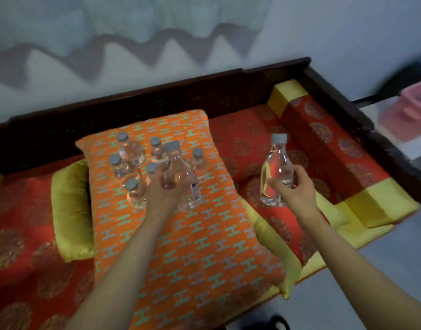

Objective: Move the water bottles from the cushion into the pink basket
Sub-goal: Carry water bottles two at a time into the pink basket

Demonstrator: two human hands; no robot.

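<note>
Orange cushion (181, 246) with the teal H print, lying on a red daybed mattress (26, 222) against a dark wooden frame (157, 98), so that's the workspace.

Both hands are loaded right now. My left hand (162, 189) has its fingers curled round the lower body of one water bottle (181, 172), cap up and roughly upright, over the cushion right next to the standing bottles (131, 151). I count six of those, all grey caps up, bunched at the far end of the cushion. My right hand (292, 189) is wrapped round a second bottle (275, 163), also upright with a slight lean, already off the cushion and over the mattress.

The thing that matters for the next move: the pink basket (400, 120) is way off to the right, past the daybed's red and yellow side bolster (323, 144) and the frame, blurry at the edge of view. So the right hand is clearly the nearer one and I'd guess it drops first, with the left crossing the whole cushion behind it. I can't see the basket's opening from here. There's also a green pillow (71, 210) tucked left of the cushion, not in the way.
</note>
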